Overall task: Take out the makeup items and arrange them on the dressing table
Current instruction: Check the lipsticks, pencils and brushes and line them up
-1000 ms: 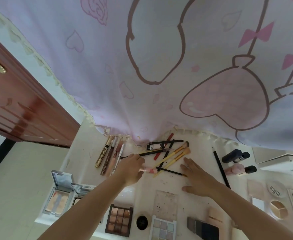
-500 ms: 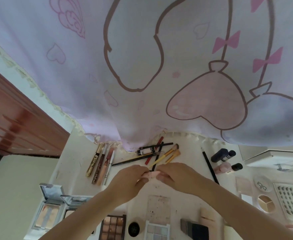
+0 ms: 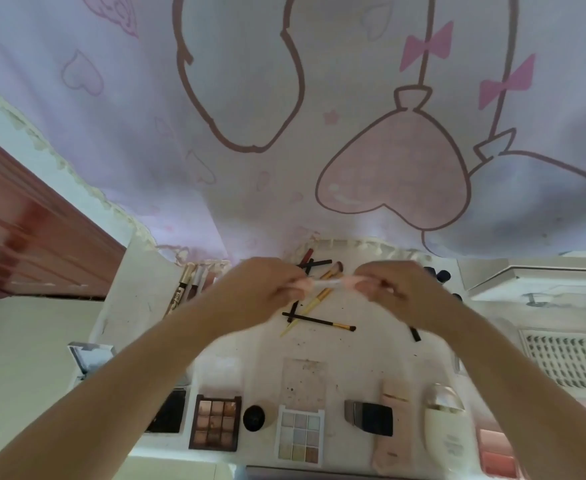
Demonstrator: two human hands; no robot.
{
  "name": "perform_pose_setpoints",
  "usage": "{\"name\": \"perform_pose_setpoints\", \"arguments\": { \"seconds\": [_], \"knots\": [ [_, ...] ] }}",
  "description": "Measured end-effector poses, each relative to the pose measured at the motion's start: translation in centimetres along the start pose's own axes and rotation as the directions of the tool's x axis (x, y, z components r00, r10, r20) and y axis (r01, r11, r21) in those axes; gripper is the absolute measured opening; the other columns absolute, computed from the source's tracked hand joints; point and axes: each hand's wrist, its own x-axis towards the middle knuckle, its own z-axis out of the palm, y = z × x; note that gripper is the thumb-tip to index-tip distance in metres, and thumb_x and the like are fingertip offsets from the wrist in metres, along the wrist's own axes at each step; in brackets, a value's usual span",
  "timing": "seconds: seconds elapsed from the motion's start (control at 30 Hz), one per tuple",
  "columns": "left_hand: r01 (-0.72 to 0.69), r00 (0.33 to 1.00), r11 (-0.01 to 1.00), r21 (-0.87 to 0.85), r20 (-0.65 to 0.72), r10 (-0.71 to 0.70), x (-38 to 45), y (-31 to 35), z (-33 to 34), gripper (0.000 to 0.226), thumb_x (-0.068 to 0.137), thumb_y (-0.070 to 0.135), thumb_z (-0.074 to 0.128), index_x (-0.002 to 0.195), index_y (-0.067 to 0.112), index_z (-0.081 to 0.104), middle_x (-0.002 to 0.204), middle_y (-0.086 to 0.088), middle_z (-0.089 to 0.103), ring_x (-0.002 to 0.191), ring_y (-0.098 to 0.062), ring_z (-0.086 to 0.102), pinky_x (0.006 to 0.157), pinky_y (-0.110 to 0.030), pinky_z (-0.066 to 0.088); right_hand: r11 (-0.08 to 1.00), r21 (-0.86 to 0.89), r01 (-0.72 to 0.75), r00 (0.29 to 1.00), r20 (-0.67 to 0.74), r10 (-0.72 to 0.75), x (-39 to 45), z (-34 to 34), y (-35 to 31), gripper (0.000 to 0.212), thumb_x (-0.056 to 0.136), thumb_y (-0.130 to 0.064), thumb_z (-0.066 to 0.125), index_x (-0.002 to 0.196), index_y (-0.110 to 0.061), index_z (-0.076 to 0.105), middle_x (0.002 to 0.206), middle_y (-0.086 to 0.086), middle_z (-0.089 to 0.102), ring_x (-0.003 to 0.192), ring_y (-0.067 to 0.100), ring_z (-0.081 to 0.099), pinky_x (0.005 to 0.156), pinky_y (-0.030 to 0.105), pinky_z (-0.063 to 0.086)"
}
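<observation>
Both hands are raised above the white dressing table (image 3: pixel 371 362) and hold one slim pale pink makeup tube (image 3: pixel 326 283) between them. My left hand (image 3: pixel 260 289) pinches its left end and my right hand (image 3: pixel 388 289) grips its right end. Under the hands lies a loose pile of brushes and pencils (image 3: pixel 319 306), one black brush (image 3: pixel 319 321) lying crosswise. Lip gloss tubes (image 3: pixel 187 285) lie in a row to the left, partly hidden by my left arm.
Along the near edge sit a brown eyeshadow palette (image 3: pixel 215 422), a round black pot (image 3: pixel 254 418), a pastel palette (image 3: pixel 300 434), a black compact (image 3: pixel 371 417), a white bottle (image 3: pixel 447 424) and a pink blush (image 3: pixel 496 452). A lash tray (image 3: pixel 568 362) lies right. A printed curtain (image 3: pixel 284 116) hangs behind.
My left hand lifted the pink tube off the table. My right hand left the tabletop and took its other end; both hands rose and moved a little apart.
</observation>
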Motion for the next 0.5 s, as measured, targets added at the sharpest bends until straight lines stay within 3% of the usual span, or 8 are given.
{"name": "perform_pose_setpoints", "arguments": {
  "seconds": [0.07,0.1,0.13,0.2,0.33,0.4,0.5],
  "knots": [
    [0.150,0.987,0.986,-0.074,-0.045,-0.154,-0.5,-1.7,-1.2,0.013,0.090,0.023,0.049,0.088,0.020,0.062,0.068,0.017,0.054,0.063,-0.003,0.059,0.056,-0.004,0.042,0.975,0.119,-0.186,0.969,-0.141,0.202,-1.3,-2.5,2.1,0.015,0.091,-0.019,0.049,0.090,-0.020,0.063,0.068,-0.001,0.066,0.057,0.008,0.060,0.045,0.012,0.045],
    [0.195,0.978,0.976,-0.100,-0.060,-0.201,-0.6,-2.4,-1.5,0.012,0.090,0.021,0.050,0.087,0.020,0.061,0.067,0.018,0.053,0.064,-0.005,0.062,0.056,-0.005,0.042,0.958,0.163,-0.234,0.950,-0.171,0.261,-2.0,-3.5,2.9,0.014,0.091,-0.018,0.048,0.090,-0.018,0.062,0.072,0.004,0.069,0.061,0.009,0.063,0.049,0.019,0.050],
    [0.200,0.975,0.975,-0.100,-0.076,-0.208,-0.5,-2.6,-1.6,0.013,0.090,0.019,0.050,0.082,0.021,0.059,0.066,0.018,0.052,0.065,-0.006,0.062,0.057,-0.007,0.042,0.962,0.144,-0.233,0.951,-0.171,0.256,-2.3,-4.0,3.5,0.015,0.091,-0.018,0.048,0.091,-0.015,0.062,0.074,0.009,0.070,0.065,0.015,0.065,0.052,0.025,0.052],
    [0.144,0.985,0.984,-0.104,-0.085,-0.153,0.1,-1.7,-0.6,0.021,0.090,0.019,0.049,0.069,0.021,0.054,0.061,0.014,0.051,0.064,0.000,0.058,0.057,-0.009,0.039,0.982,0.065,-0.176,0.976,-0.122,0.183,-2.1,-3.6,3.1,0.015,0.090,-0.018,0.050,0.090,-0.011,0.063,0.073,0.011,0.068,0.062,0.022,0.064,0.051,0.022,0.047],
    [0.004,0.988,0.955,-0.296,-0.147,-0.050,1.6,0.8,1.9,0.015,0.089,0.020,0.053,0.087,0.013,0.066,0.066,0.011,0.057,0.061,0.004,0.053,0.059,-0.007,0.043,0.997,0.063,-0.042,0.996,-0.072,0.046,-1.3,-1.5,1.2,0.010,0.089,-0.015,0.053,0.083,-0.020,0.059,0.059,-0.015,0.050,0.061,-0.004,0.052,0.056,0.007,0.038],
    [-0.015,0.985,0.945,-0.328,-0.169,-0.043,1.9,1.1,2.2,0.015,0.089,0.022,0.053,0.089,0.014,0.066,0.061,0.010,0.055,0.057,0.002,0.050,0.055,-0.006,0.039,0.998,0.058,-0.032,0.998,-0.055,0.035,-1.2,-1.3,1.2,0.010,0.089,-0.015,0.052,0.084,-0.020,0.059,0.059,-0.017,0.047,0.063,-0.011,0.050,0.058,0.004,0.037],
    [-0.040,0.989,0.945,-0.326,-0.146,-0.008,1.8,1.3,2.7,0.016,0.088,0.021,0.053,0.090,0.011,0.066,0.066,-0.011,0.057,0.053,-0.001,0.045,0.050,-0.006,0.036,0.998,0.058,-0.019,0.999,-0.033,0.021,-1.4,-1.1,1.3,0.013,0.089,-0.015,0.052,0.091,-0.010,0.064,0.061,-0.016,0.048,0.064,-0.012,0.049,0.061,0.004,0.038]
  ]
}}
